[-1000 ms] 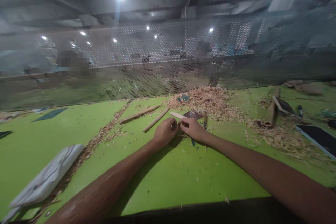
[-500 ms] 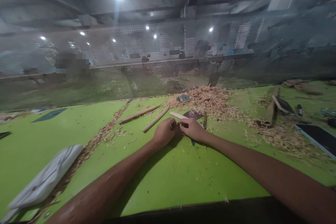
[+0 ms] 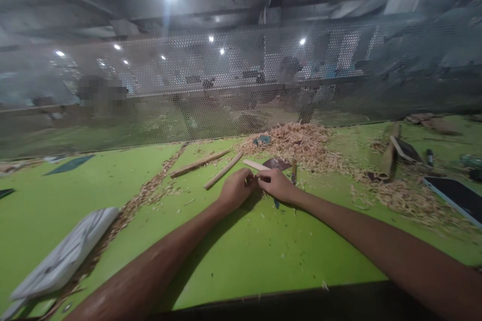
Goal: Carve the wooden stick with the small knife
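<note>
My left hand (image 3: 236, 188) and my right hand (image 3: 276, 184) meet near the middle of the green table (image 3: 271, 256), fingers curled and fingertips almost touching. Whatever lies between the fingertips is too small to make out. A pale wooden stick (image 3: 255, 164) shows just beyond my right hand, its near end hidden by the fingers. Left of it lie a rounded stick (image 3: 223, 171) and a rougher, darker one (image 3: 199, 163). Behind my right hand are a dark brown flat piece (image 3: 277, 163) and a small tool with a yellowish handle (image 3: 294, 171).
A heap of wood shavings (image 3: 301, 143) spreads behind and to the right. At right lie a phone (image 3: 457, 199), a dark flat block (image 3: 405, 150) and a marker (image 3: 430, 157). A white wrapped bundle (image 3: 68, 256) is at left. Behind a perforated screen (image 3: 226, 105), people show dimly.
</note>
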The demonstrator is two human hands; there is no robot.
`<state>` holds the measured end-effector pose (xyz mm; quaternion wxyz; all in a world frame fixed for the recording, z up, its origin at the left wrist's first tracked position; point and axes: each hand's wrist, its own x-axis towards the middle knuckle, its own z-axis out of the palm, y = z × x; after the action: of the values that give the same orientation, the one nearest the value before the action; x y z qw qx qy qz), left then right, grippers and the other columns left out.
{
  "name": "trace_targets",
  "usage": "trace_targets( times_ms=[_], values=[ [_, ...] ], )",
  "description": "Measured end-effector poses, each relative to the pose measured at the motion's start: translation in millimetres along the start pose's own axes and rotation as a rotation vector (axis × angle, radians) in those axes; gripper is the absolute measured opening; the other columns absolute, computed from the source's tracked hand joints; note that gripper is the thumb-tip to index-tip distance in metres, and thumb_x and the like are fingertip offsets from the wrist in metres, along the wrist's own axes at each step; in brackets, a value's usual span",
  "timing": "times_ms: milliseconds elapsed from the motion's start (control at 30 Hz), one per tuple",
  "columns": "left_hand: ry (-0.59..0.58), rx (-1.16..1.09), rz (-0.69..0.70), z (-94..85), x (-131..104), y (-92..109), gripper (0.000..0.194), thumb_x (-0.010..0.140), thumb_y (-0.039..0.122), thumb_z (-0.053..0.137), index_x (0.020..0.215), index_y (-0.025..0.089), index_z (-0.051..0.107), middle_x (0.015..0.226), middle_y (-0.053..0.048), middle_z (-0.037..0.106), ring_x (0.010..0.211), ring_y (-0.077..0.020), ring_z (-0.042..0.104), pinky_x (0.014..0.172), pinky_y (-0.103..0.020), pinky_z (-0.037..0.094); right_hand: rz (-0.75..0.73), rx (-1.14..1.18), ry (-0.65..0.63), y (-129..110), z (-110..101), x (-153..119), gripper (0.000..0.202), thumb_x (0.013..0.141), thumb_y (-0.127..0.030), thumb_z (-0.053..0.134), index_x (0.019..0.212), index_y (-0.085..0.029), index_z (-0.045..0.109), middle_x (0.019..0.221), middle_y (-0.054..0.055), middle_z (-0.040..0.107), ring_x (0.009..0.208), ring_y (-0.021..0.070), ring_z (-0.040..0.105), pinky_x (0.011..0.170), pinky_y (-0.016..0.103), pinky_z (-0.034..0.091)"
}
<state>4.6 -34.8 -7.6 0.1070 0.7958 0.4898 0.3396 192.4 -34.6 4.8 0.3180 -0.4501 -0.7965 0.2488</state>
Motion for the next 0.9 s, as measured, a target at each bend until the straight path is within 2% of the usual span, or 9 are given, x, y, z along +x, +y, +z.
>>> trace_targets(
  times_ms=[133, 333, 500, 700, 900],
  values=[
    [-0.012, 0.006, -0.001, -0.8, -1.0, 1.4, 0.007, 0.088, 0.017, 0.071, 0.085, 0.018, 0.065, 0.082, -0.001, 0.067, 0.071, -0.0157, 0.055, 0.063, -0.026, 0.036, -0.026, 0.020, -0.004, 1.0, -0.8, 0.1, 0.021, 0.089, -0.012, 0.059, 0.085, -0.013, 0.079, 0.075, 0.004, 0.070, 0.064, 0.0114, 0.053, 0.060, 0.024, 0.037],
    [-0.015, 0.039, -0.001, -3.8, -2.5, 4.8, 0.005, 0.090, 0.017, 0.070, 0.088, 0.017, 0.066, 0.086, -0.003, 0.068, 0.074, -0.0168, 0.056, 0.064, -0.026, 0.037, -0.037, 0.027, -0.007, 1.0, -0.9, 1.0, 0.022, 0.089, -0.013, 0.058, 0.086, -0.013, 0.080, 0.074, 0.004, 0.070, 0.063, 0.0120, 0.054, 0.059, 0.025, 0.037],
    [-0.021, 0.048, 0.001, -4.4, -3.5, 5.5, 0.003, 0.091, 0.016, 0.069, 0.090, 0.017, 0.067, 0.089, -0.004, 0.069, 0.075, -0.0168, 0.058, 0.064, -0.025, 0.038, -0.034, 0.032, -0.007, 2.1, -1.1, 0.9, 0.024, 0.090, -0.016, 0.058, 0.092, -0.014, 0.082, 0.077, 0.005, 0.072, 0.063, 0.0124, 0.054, 0.058, 0.024, 0.037],
    [-0.008, 0.063, 0.004, -4.7, -3.2, 6.5, 0.005, 0.091, 0.013, 0.067, 0.088, 0.017, 0.067, 0.087, -0.003, 0.069, 0.072, -0.0159, 0.057, 0.063, -0.025, 0.037, -0.054, -0.016, 0.006, 0.3, -0.5, -0.4, 0.025, 0.090, -0.014, 0.057, 0.093, -0.013, 0.082, 0.071, 0.004, 0.070, 0.061, 0.0115, 0.052, 0.058, 0.023, 0.037],
    [0.004, 0.003, -0.004, -2.5, 0.3, 0.5, 0.005, 0.090, 0.014, 0.068, 0.086, 0.016, 0.066, 0.084, -0.002, 0.069, 0.071, -0.0155, 0.058, 0.064, -0.024, 0.038, -0.027, -0.103, 0.050, -0.8, 2.2, 0.9, 0.028, 0.090, -0.011, 0.058, 0.104, -0.013, 0.083, 0.082, 0.006, 0.074, 0.060, 0.0106, 0.053, 0.058, 0.023, 0.036]
  ],
)
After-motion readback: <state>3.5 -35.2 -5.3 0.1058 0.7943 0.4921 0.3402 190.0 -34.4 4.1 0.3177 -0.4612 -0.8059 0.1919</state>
